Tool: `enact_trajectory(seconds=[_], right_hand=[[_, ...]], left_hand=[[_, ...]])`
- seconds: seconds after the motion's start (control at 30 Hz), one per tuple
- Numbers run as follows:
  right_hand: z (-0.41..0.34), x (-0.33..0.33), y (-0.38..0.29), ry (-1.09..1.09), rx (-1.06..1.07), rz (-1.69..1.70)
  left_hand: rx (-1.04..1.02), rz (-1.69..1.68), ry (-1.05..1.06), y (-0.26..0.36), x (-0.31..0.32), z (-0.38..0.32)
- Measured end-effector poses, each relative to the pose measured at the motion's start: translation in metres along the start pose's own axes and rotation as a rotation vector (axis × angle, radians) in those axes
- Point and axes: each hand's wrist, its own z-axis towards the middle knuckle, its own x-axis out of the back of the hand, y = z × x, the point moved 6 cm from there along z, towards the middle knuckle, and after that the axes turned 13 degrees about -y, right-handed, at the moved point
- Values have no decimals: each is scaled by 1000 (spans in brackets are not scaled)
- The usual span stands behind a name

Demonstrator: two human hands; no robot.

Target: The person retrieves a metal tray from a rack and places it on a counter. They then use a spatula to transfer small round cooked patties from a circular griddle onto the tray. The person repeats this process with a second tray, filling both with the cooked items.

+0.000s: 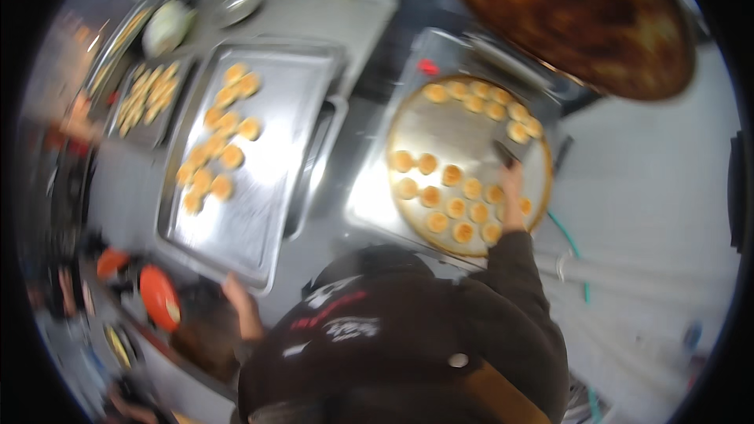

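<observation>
My right hand (511,179) grips a flat dark scraper (505,153) over a round griddle (459,129) with a browned rim. Small round flat cakes (456,208) with browned tops lie in rows on the griddle's near half. Paler ones (480,90) curve along its far edge. At the near edge of a large rectangular metal tray (265,188), my left hand (237,297) has its fingers on the rim. Several golden cakes (230,123) are grouped along that tray's left and middle part. The picture is blurred.
The griddle's round brown-stained lid (577,17) stands raised at the upper right. A smaller tray of pale pieces (150,97), a cabbage-like vegetable (168,28) and a metal bowl (238,9) are at the far left. Orange containers (159,297) sit lower left. Another person's hand (79,121) shows at left.
</observation>
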Motion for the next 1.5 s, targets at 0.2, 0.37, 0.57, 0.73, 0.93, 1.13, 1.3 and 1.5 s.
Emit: enact_trajectory(seconds=[0.2,0.37,0.57,0.73,0.93,1.13,1.3,1.5], right_hand=[[-84,78,-80,-343,197,-95],[-139,92,-204,-621,407,58],[-148,53,-320,-925,628,-118],[-130,-7,-413,-1054,936,-296],[-130,-81,-511,-1236,788,-894],[-93,8,-484,-1270,710,-763],[-64,103,-328,-1096,428,-58],[-66,100,-111,-718,-35,45]], left_hand=[[-96,-36,75,13,-12,-14],[-113,-22,65,29,-23,-19],[-131,-62,65,32,-26,-22],[-142,-91,39,36,-28,-24],[-125,-93,58,26,-26,-17],[-50,-129,48,9,-17,-9],[-125,-158,68,13,-18,-10],[-87,-167,41,15,-18,-11]])
